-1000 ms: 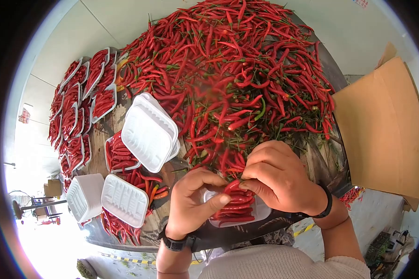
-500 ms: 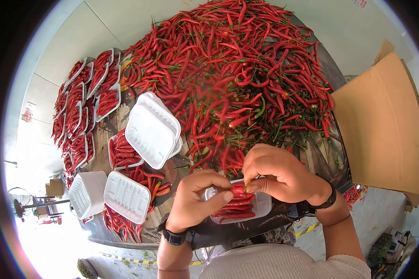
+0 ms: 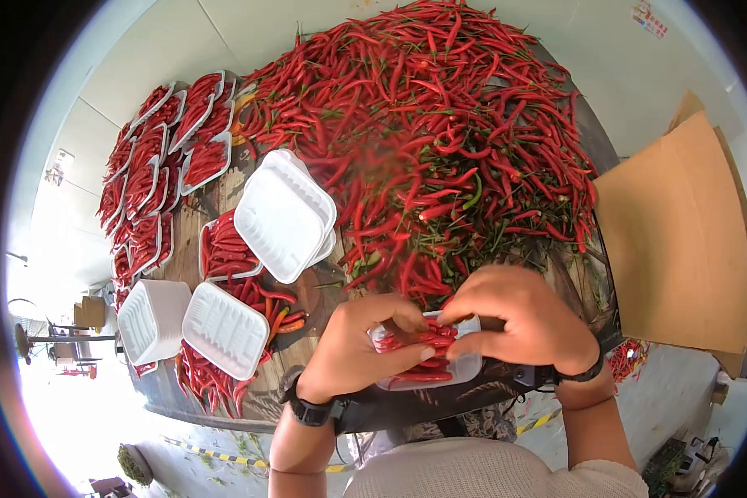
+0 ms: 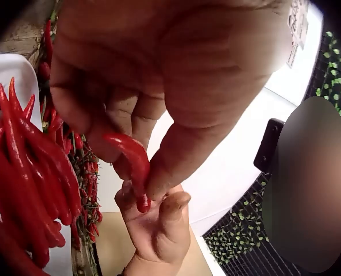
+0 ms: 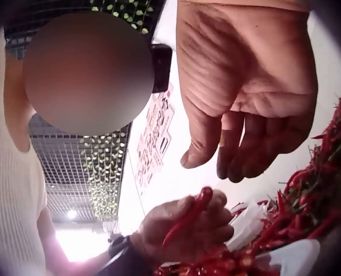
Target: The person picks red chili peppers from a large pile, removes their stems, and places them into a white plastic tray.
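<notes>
Between the thumb and fingers of my left hand (image 3: 361, 349) is a red chili pepper (image 4: 135, 164), its body slightly bent, above the near tray. The right hand (image 3: 524, 322) hovers just to the right, thumb and fingers parted with nothing between them, as the right wrist view also shows. Beneath both hands a white plastic tray (image 3: 471, 367) sits at the table's near edge. Red chilies (image 3: 423, 377) lie side by side in it, partly hidden by the hands.
A large heap of red chilies (image 3: 440, 83) with green stems covers the far table. White trays (image 3: 284, 217) are stacked left of centre, more (image 3: 151, 319) at the near left. Filled trays (image 3: 207, 162) line the far left. A cardboard box (image 3: 676, 241) stands at the right edge.
My right thumb and fingers have let go of the chili's end and spread apart. The left hand keeps its pinch on the chili. The head view has shifted slightly.
</notes>
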